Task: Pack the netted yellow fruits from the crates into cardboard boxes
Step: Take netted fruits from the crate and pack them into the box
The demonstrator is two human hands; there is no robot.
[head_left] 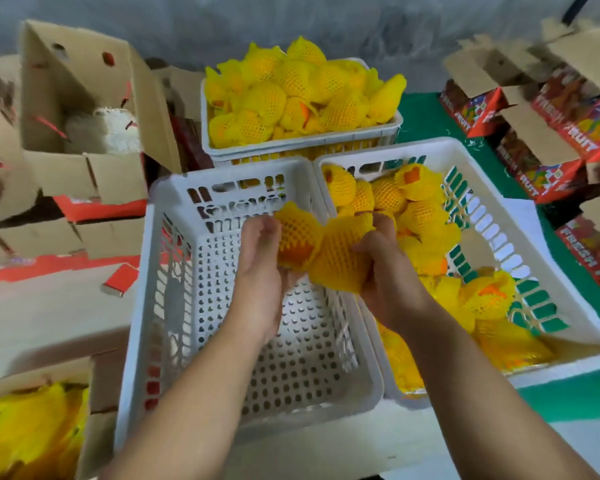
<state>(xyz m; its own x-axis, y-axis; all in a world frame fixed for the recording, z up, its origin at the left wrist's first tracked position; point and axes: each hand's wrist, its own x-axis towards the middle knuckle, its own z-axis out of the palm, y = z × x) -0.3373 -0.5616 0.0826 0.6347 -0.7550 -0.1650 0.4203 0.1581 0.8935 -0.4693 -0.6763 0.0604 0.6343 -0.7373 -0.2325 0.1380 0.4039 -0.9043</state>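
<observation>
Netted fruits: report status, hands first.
Left hand grips one netted fruit; right hand grips another. Both held over the empty white crate. Right crate part full, back crate heaped. Nothing blocking.

There is a single view, from a wide-angle camera worn on the person's head. It looks forward and steeply down, close over both forearms, which reach in from the bottom edge. The left hand (262, 271) and right hand (385, 271) sit near the picture's centre, above an empty white crate (174, 306). Straight edges bow outward toward the frame's borders, and the grey wall (291, 22) closes the top.
</observation>
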